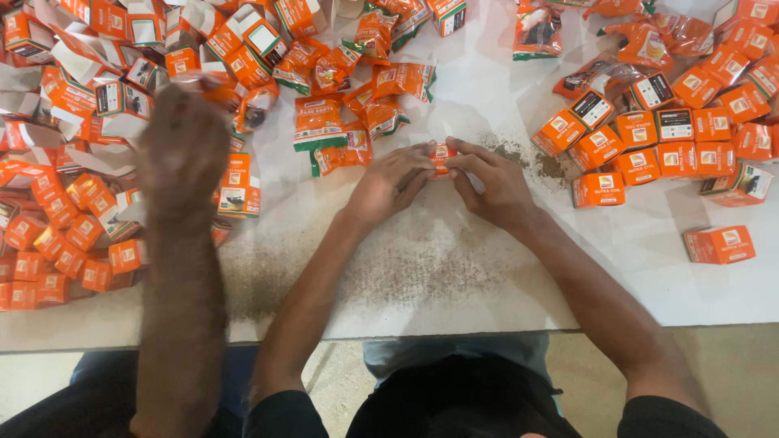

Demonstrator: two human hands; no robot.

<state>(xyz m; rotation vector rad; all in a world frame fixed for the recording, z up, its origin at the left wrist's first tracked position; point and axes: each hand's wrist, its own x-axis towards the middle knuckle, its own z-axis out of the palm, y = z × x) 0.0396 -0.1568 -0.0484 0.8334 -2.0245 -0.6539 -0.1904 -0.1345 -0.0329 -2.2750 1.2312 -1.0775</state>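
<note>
White dusty surface [454, 268], left hand [392, 183] and right hand [491, 185] together pinching a small orange cardboard box [442, 156] at its middle, beyond the box orange foil sachets [319, 122], left of it a co-worker's blurred hand [182, 154], open, over flattened orange cartons [73, 97]

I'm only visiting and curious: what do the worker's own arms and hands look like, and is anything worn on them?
Both are bare: the left hand and right hand wear no gloves, rings or watch that show. The forearms are uncovered; short black sleeves begin near the elbows. The fingers are bare too.
</note>
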